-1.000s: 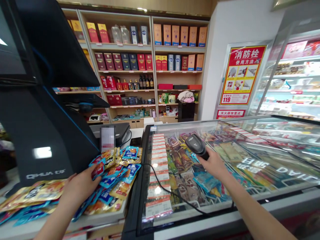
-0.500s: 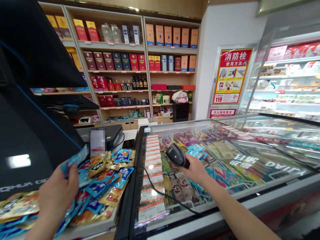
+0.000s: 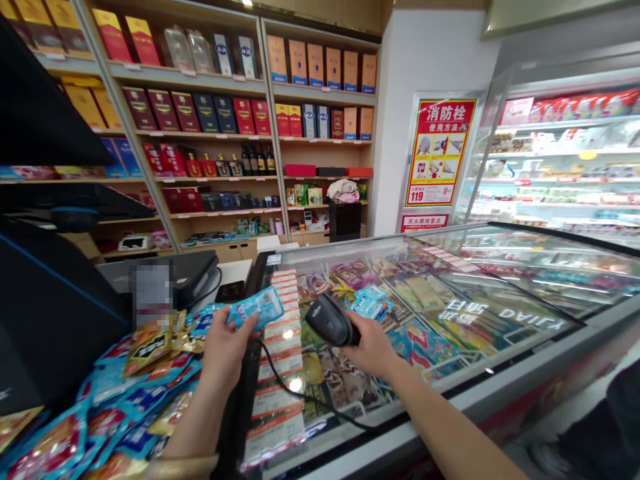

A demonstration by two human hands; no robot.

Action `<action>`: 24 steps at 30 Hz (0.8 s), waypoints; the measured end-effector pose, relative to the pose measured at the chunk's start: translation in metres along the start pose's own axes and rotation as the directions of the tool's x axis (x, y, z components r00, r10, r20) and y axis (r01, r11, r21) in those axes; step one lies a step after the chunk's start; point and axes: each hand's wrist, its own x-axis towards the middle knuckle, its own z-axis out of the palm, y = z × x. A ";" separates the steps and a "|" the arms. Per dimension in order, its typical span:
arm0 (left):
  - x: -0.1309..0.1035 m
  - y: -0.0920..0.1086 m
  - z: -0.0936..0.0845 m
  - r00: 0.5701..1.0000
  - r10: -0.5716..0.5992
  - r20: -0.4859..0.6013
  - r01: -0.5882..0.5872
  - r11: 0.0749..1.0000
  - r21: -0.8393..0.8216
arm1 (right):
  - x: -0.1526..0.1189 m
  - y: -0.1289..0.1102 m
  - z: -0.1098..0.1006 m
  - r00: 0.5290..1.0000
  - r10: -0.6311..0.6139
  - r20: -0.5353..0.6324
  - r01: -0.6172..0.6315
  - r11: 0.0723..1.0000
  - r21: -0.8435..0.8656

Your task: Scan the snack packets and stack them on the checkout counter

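My left hand [image 3: 225,343] is closed on a light-blue snack packet [image 3: 257,308], pinched between thumb and fingers over the freezer's near left edge. In my right hand [image 3: 370,347] is a black barcode scanner [image 3: 330,321], its head pointing left toward the packet, with a gap between the two. A black cable [image 3: 300,395] curves across the glass below the scanner. Several light-blue packets [image 3: 371,303] lie on the glass just beyond my right hand. To the left, a pile of blue and gold snack packets [image 3: 133,393] covers the counter beside my left forearm.
A glass-topped freezer [image 3: 520,293] with packaged goods inside stretches to the right. At left stands a dark checkout terminal [image 3: 45,300]. Shelves of boxes and bottles [image 3: 210,133] line the back wall. At lower right, a person's dark clothing [image 3: 600,427] shows beside the freezer.
My left hand has moved right with the blue packet, from over the pile toward the scanner. My right hand still holds the scanner above the glass. The view has turned slightly right.
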 end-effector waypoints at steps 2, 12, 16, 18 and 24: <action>-0.001 -0.009 0.008 0.999 0.042 0.027 -0.043 0.998 0.045 | -0.001 -0.002 -0.001 0.999 -0.023 0.030 0.023 1.000 -0.016; 0.006 -0.029 0.009 0.993 0.102 0.053 -0.110 0.975 0.194 | -0.001 -0.011 -0.001 0.986 0.007 0.167 0.016 0.991 -0.133; 0.006 -0.030 0.011 0.991 0.114 0.068 -0.127 0.965 0.229 | 0.011 -0.013 -0.001 0.978 0.017 0.209 0.023 0.982 -0.187; 0.006 -0.029 0.012 0.992 0.106 0.075 -0.121 0.964 0.237 | 0.018 -0.012 -0.001 0.973 0.023 0.228 0.028 0.976 -0.217; 0.008 -0.033 0.011 0.989 0.114 0.092 -0.134 0.958 0.254 | 0.024 -0.010 0.001 0.966 0.057 0.252 0.019 0.957 -0.290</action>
